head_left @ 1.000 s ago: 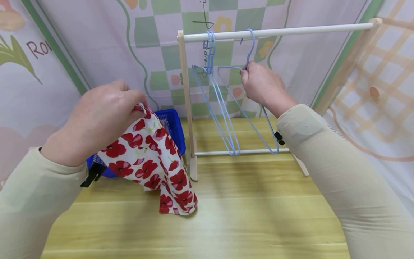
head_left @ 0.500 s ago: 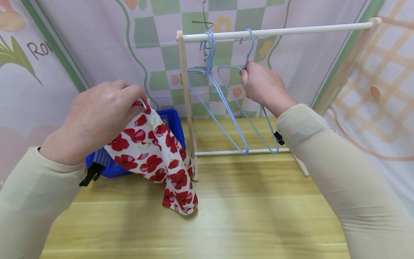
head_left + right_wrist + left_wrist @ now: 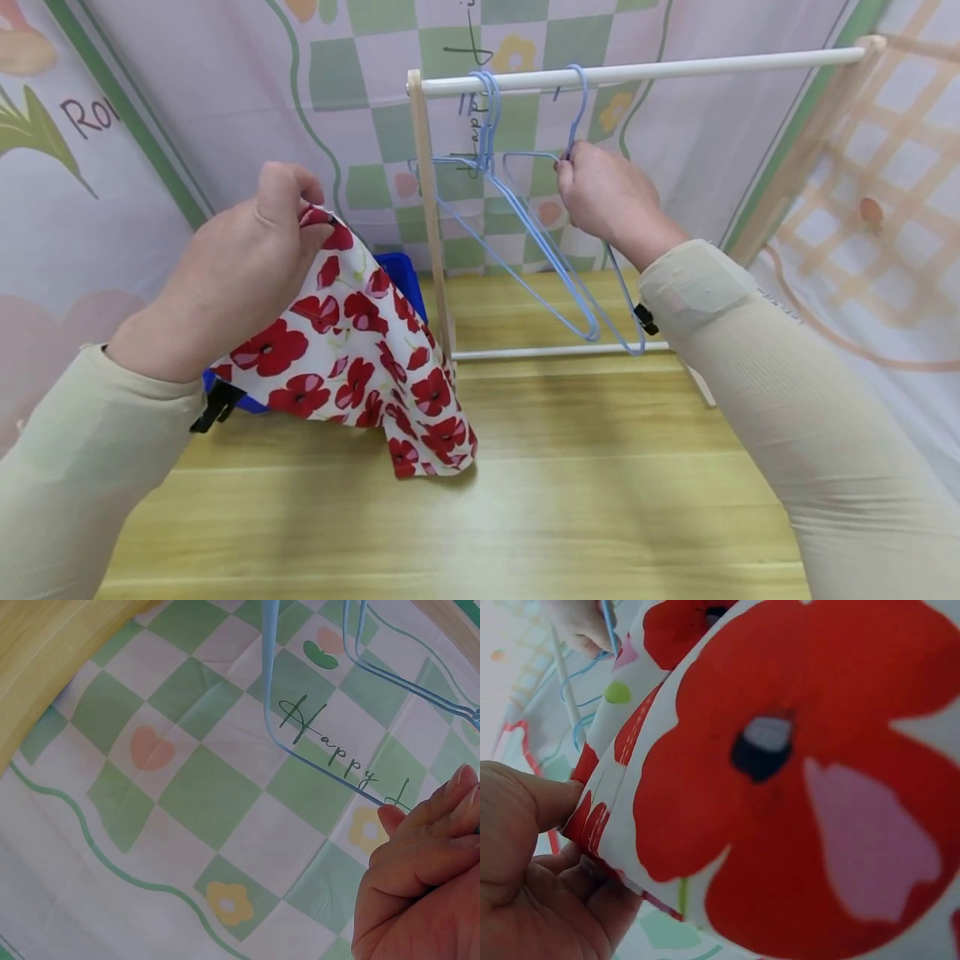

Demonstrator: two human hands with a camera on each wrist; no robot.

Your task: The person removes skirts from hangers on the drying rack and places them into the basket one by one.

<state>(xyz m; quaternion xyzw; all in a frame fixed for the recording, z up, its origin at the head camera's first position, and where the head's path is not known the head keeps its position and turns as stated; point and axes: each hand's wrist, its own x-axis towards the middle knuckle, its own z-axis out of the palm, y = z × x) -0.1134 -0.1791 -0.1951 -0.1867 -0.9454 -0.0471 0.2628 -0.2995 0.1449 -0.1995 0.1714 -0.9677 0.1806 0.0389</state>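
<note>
A white cloth garment (image 3: 375, 358) with red poppies hangs from my left hand (image 3: 240, 267); its exact kind cannot be told. Thumb and fingers pinch its stitched upper edge, seen close in the left wrist view, where the garment (image 3: 780, 795) fills most of the picture. Its lower end hangs low over the table. My right hand (image 3: 609, 187) grips a light blue hanger (image 3: 577, 121) just below the hook, which is still over the rack's white rail (image 3: 690, 68). In the right wrist view, the fingers of the right hand (image 3: 427, 877) curl at the hanger's neck.
Other blue hangers (image 3: 491, 125) hang bunched at the rail's left end, beside the wooden post (image 3: 431, 208). A blue plastic basket (image 3: 402, 283) stands behind the garment, mostly covered by it. The wooden table (image 3: 585, 500) lies below, and a patterned cloth backdrop (image 3: 360, 75) behind.
The left hand has turned and risen slightly, spreading the garment wider and over more of the basket. The bunched hangers have swung round to the right. The right hand stays at its hanger.
</note>
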